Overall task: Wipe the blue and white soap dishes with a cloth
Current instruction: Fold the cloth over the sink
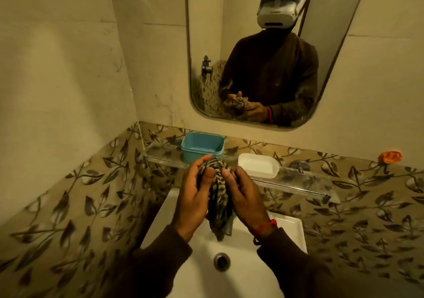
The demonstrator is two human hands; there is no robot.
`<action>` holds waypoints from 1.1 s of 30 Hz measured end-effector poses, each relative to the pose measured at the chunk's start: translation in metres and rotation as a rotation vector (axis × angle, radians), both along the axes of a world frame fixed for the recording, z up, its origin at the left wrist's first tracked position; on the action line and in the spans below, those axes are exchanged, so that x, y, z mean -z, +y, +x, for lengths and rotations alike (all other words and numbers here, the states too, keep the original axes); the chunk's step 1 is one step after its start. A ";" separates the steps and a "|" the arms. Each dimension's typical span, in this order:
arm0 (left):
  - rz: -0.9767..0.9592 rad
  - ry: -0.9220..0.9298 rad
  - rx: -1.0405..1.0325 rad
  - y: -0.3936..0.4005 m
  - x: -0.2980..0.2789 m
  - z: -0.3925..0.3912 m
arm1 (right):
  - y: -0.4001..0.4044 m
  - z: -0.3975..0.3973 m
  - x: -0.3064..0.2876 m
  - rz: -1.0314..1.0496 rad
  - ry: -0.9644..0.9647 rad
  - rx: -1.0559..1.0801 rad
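Both hands hold a bunched brown-and-cream striped cloth over the white ceramic sink: left hand and right hand both curled round it. Blue rectangular plastic soap dish far left on clear glass shelf; white oval plastic soap dish just right of it, apart.

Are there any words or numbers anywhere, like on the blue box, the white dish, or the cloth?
None can be read.
Blue soap dish: plain, no label.
White soap dish: plain, no label.
Cloth: only a striped pattern.
Headset in the mirror: no readable mark.
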State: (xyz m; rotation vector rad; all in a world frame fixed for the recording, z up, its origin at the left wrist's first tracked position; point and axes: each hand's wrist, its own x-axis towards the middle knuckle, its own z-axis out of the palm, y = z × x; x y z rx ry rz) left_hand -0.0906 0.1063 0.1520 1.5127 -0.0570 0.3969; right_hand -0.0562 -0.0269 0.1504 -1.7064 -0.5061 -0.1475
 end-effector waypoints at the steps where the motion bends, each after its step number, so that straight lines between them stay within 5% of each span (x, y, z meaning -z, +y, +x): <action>1: -0.015 0.014 -0.014 0.010 0.005 -0.002 | 0.003 -0.001 0.002 0.000 0.005 -0.007; 9: -0.048 0.411 -0.214 0.041 0.036 -0.030 | 0.033 -0.009 0.017 0.032 0.059 -0.036; 13: -0.553 0.647 0.170 0.033 0.042 -0.053 | 0.041 -0.014 0.033 -0.054 0.004 -0.094; 17: -0.917 0.583 0.319 0.024 0.036 -0.052 | 0.051 -0.024 0.052 -0.072 0.013 -0.127; 23: -0.834 0.452 0.099 0.033 0.054 -0.044 | 0.050 -0.024 0.064 -0.161 -0.108 -0.069; 33: -0.873 0.369 -0.032 0.045 0.079 -0.027 | 0.049 -0.014 0.082 0.190 0.509 -0.110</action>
